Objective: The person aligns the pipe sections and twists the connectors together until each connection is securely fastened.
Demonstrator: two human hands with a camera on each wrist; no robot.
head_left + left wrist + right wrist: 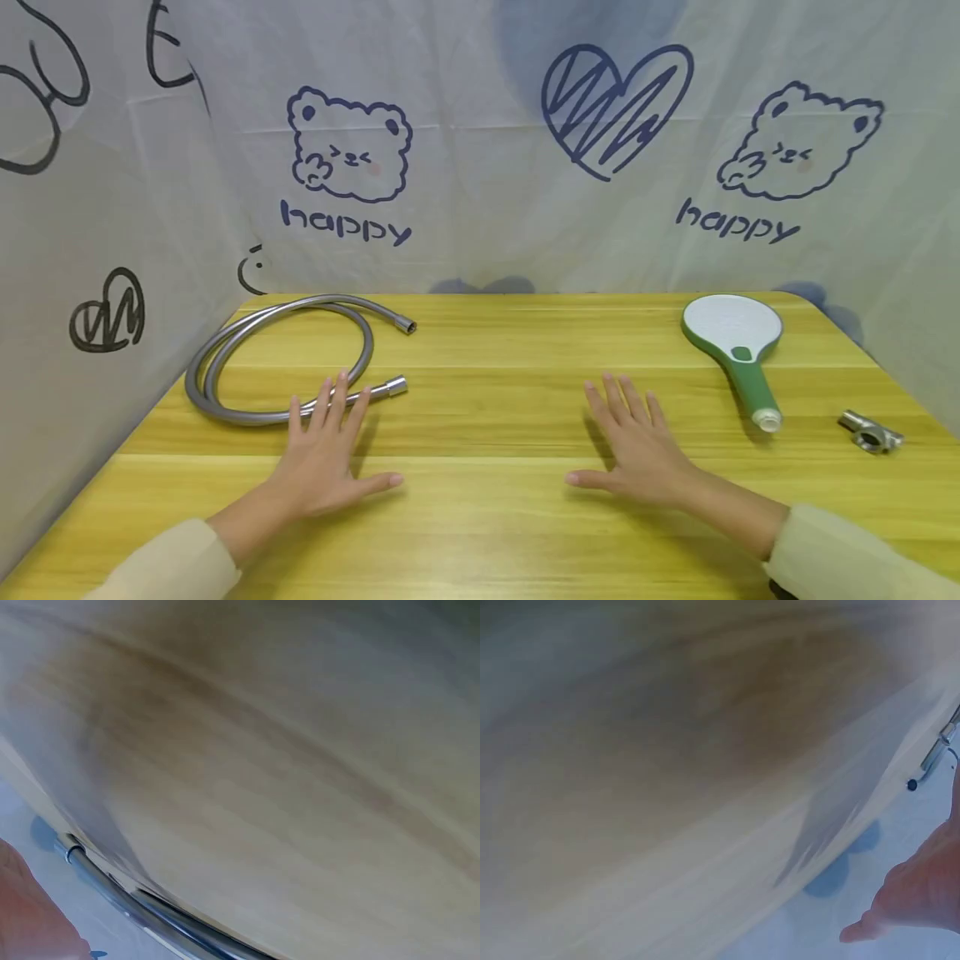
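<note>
My left hand (321, 467) is spread with straight fingers above the table, its fingertips overlapping the near side of a coiled metal shower hose (247, 414) in the head view. Both metal end fittings of the hose point right. To the right, my right hand (637, 454) has its fingers straight and spread, holding nothing. Beyond it lies a green handheld shower head (750, 387) with a white face turned up and its handle toward me. A small chrome fitting with a ring (870, 433) rests at the far right. The left wrist view shows part of the hose (112, 892).
The wooden table (487, 533) has light yellow planks. White cloth (480, 167) with drawn bears, hearts and the word happy hangs behind it and along the left side. The table's far edge meets this cloth.
</note>
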